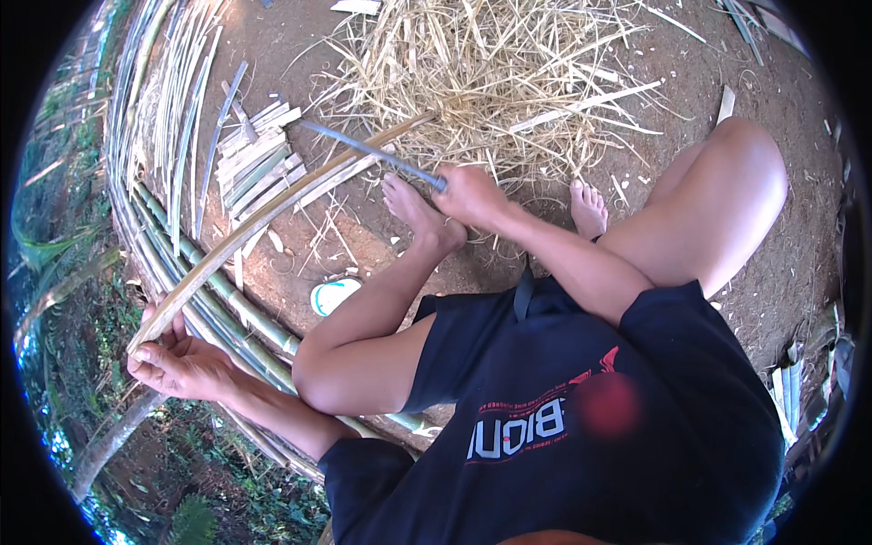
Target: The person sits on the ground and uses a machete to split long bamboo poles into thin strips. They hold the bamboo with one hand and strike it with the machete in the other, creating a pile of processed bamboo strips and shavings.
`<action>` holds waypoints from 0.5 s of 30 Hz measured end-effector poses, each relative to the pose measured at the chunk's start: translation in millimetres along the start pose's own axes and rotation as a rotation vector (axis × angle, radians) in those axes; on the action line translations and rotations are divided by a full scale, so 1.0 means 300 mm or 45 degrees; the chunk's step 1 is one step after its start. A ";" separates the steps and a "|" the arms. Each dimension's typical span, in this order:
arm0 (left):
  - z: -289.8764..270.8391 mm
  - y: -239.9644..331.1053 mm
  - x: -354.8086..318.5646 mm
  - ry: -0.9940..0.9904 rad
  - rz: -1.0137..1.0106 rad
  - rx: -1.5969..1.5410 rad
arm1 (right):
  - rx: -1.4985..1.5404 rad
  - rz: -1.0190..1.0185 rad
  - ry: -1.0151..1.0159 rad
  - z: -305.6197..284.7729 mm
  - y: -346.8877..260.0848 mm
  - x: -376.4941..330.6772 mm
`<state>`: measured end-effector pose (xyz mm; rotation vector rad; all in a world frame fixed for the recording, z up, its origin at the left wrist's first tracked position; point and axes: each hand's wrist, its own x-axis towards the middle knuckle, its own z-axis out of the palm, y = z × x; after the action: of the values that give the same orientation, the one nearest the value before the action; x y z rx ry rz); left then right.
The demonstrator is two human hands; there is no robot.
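A long, slightly bowed bamboo strip (272, 208) slants from the lower left up to the pile of shavings. Its near end is in my left hand (186, 361), thumb and fingers closed on it beside my bent knee. In the middle, my right hand (474, 196) is a fist around the handle end of a long, narrow grey-bladed knife (368, 148). The handle is mostly hidden in the fist. The blade points left and crosses the strip in this view; I cannot tell whether the two touch.
Curly bamboo shavings (463, 77) are heaped beyond my feet. Short split bamboo pieces (259, 173) lie stacked at the left of them. Long bamboo poles (241, 307) run along the left side, with plants beyond. A white container (333, 296) stands on the dirt by my leg.
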<state>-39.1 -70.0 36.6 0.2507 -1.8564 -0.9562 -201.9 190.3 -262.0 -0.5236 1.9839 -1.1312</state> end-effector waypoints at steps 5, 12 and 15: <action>0.007 -0.003 0.001 0.002 -0.015 -0.018 | -0.063 0.299 0.073 0.012 0.202 0.105; -0.001 -0.039 0.008 0.103 -0.067 0.028 | -0.030 0.458 0.037 -0.028 0.204 0.095; -0.005 -0.041 0.008 0.138 -0.039 0.098 | -0.119 0.397 0.009 -0.042 0.161 0.089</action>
<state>-41.9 -80.2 29.7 0.3712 -1.7965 -0.8759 -227.2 204.2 -310.8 -0.2449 2.0455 -0.8517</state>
